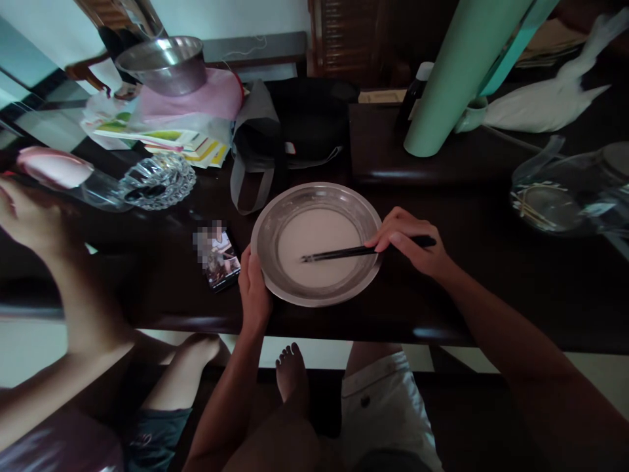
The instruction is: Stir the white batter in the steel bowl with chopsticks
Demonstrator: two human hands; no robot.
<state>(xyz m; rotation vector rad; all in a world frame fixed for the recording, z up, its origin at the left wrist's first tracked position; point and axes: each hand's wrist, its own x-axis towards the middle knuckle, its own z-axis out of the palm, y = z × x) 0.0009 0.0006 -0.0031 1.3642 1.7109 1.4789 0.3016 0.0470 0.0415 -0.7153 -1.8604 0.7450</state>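
Note:
A wide metal bowl (pixel 317 299) stands near the front edge of the dark table, with a whitish liquid (pixel 319 236) in its bottom. My left hand (pixel 253 288) grips the bowl's rim at its left side. In my right hand (pixel 410 242), the fingers are closed around dark chopsticks (pixel 344 252). Their tips lie over the middle of the liquid and look wet with it; whether they dip below the surface I cannot tell. Just left of my left hand lies a phone (pixel 221 262) with its screen lit.
Another person's arm (pixel 83 282) reaches over the table at the left. Behind the bowl sit a dark bag (pixel 304 124), a glass dish (pixel 160 180) and a steel basin (pixel 167 65) on a pink pile. A green cylinder (pixel 457 78) and a clear jar (pixel 550 196) stand at the right.

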